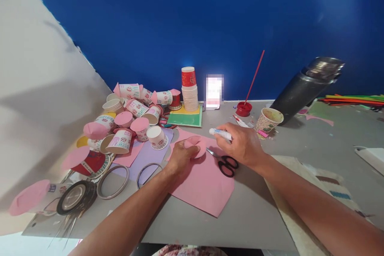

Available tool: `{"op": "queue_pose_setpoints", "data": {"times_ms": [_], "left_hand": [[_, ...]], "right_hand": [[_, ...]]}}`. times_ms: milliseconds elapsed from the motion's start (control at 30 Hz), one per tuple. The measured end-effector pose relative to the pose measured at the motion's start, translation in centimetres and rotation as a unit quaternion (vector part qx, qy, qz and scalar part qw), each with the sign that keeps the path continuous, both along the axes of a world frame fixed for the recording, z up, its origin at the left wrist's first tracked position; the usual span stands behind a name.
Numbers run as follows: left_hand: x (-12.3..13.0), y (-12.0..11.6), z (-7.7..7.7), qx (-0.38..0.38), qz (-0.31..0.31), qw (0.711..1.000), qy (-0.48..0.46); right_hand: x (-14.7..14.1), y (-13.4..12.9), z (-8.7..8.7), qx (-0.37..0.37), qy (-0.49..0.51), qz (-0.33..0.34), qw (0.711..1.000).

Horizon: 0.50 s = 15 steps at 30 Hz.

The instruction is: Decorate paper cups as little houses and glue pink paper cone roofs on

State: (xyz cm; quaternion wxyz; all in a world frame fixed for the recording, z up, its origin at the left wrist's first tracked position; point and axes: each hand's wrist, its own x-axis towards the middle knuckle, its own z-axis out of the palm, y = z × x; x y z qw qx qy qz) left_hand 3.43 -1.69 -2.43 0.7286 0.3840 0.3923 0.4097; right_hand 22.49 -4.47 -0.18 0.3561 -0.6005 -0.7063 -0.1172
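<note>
Head view: the left hand (180,156) rests on a pink paper sheet (204,184) lying flat on the grey tabletop (255,216), its fingers closed around a small pink paper cone (195,146), pinching its near edge so that the shallow, softly creased shape sits tilted toward the camera. The right hand (243,144) hovers just beside it, fingers wrapped tight on a white glue stick (220,133) whose tip points left toward the cone. Black-handled scissors (226,164) lie on the sheet, partly under the right wrist.

Judging by the clutter, the work looks well along but not finished. To the left a heap of decorated paper cups (135,108) lies tumbled on its sides, many already capped with pink cones like the one in hand; a tidy stack of plain cups (190,96) topped by a red one stands at the back against the blue wall, seemingly untouched (so more caps are probably still owed). The cone in hand is not yet on any cup.

Materials are mostly matte paper: a lilac sheet (150,154) beside the pink one, green card (184,119) under the stack. Shinier things stand out: metal-looking rings (112,182), a dark roll of tape (76,196), a red pot (243,109) with a thin red stick, and a dark cylindrical flask (306,88) leaning at the right.
</note>
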Motion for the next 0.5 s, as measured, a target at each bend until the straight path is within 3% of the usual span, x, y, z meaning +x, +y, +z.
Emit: {"op": "queue_pose_setpoints", "data": {"times_ms": [200,500], "left_hand": [[-0.2,0.0,-0.3,0.016,-0.019,0.999,-0.028],[-0.5,0.2,-0.6,0.035,-0.029,0.999,0.029]], "right_hand": [[-2.3,-1.5,-0.6,-0.002,-0.080,0.066,0.995],[-2.7,-1.3,-1.2,0.079,-0.180,0.049,0.979]]}}
